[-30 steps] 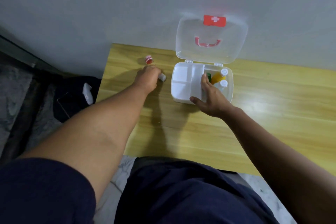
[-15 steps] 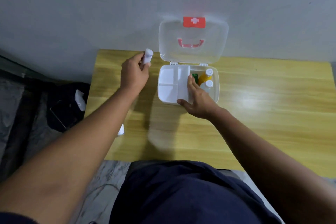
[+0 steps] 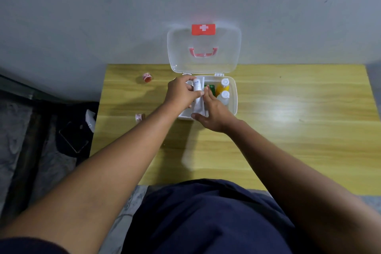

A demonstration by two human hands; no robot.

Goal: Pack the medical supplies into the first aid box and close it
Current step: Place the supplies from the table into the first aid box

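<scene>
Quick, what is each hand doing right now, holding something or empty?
Left hand: holds the white tube over the first aid box.
Right hand: open, fingers straight, resting on the box.

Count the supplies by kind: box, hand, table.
bottles, in the box: 2
green item, in the box: 1
white tube, in the left hand: 1
tape rolls, on the table: 2
Total: 6

Views: one only, head-worn, wide-angle.
Position: above the person's lap (image 3: 206, 216), at the table's (image 3: 299, 150) near edge.
Facing: forward and steeply down, toward the wall (image 3: 82, 16).
Nearness: close; first aid box (image 3: 234, 99) sits centre frame.
</scene>
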